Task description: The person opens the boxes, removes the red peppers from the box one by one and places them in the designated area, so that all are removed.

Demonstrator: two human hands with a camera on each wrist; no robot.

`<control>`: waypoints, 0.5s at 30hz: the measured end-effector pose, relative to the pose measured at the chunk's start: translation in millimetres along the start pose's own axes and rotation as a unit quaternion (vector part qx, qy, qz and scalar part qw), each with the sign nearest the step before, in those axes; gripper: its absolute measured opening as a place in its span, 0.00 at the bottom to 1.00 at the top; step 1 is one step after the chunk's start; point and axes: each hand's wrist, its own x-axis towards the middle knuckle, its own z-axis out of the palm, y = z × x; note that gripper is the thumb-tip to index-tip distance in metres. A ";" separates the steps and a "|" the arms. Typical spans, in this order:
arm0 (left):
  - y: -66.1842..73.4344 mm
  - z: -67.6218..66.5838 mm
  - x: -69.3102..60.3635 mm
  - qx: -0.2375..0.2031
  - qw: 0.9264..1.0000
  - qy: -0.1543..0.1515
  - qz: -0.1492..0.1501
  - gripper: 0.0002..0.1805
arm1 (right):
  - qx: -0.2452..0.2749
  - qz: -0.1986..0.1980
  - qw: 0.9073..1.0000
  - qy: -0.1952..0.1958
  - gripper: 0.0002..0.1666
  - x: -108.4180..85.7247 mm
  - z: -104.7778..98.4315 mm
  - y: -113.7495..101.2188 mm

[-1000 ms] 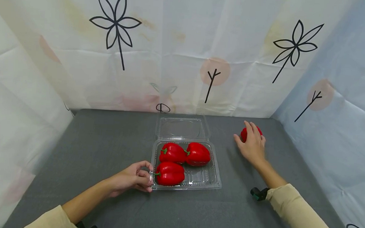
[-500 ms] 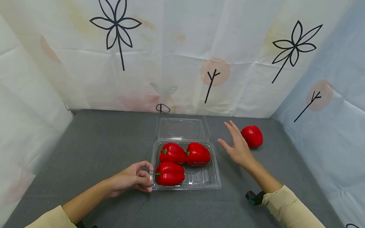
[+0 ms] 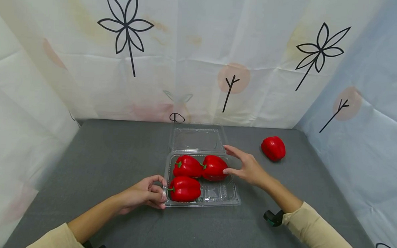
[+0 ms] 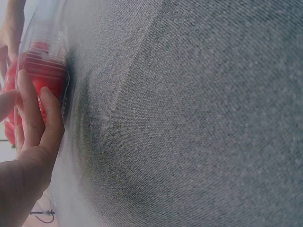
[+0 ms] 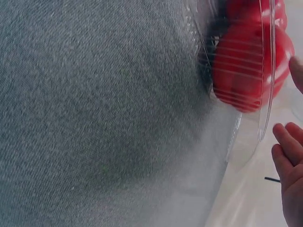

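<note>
A clear plastic clamshell container (image 3: 215,204) lies with its lid (image 3: 198,138) folded back. Inside are three red bell peppers: one at back left (image 3: 187,166), one at back right (image 3: 215,168) and one at front left (image 3: 184,190). My left hand (image 3: 149,193) pinches the container's left rim; in the left wrist view its fingers (image 4: 31,113) lie against the clear side wall. Over the right rim, my right hand (image 3: 249,170) spreads thumb and fingers at the back right pepper, holding nothing. Whether the thumb touches that pepper I cannot tell.
Another red bell pepper (image 3: 273,148) lies on the grey tabletop (image 3: 117,153) at the back right, beyond my right hand. Patterned white cloth (image 3: 187,64) stands behind the table, with more cloth at both sides.
My right hand has left the pepper at the back right of the table and moved left to the container's right side. My left hand has stayed on the rim.
</note>
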 end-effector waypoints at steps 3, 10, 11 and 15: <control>0.2 0.2 0.0 0.000 1.000 0.002 -0.002 0.21 | 0.006 0.001 1.000 -0.024 0.48 1.3 2.9 -1.5; 0.3 -0.2 0.4 -0.001 1.000 0.001 -0.004 0.22 | 0.006 -0.016 0.999 -0.046 0.49 3.7 8.8 -3.8; 0.4 -0.2 0.5 -0.001 1.000 0.001 -0.004 0.22 | 0.004 -0.016 0.999 -0.049 0.49 4.3 9.4 -4.6; 0.4 0.0 0.5 -0.001 1.000 0.001 -0.003 0.21 | -0.011 -0.010 0.998 -0.064 0.48 7.2 11.2 -7.5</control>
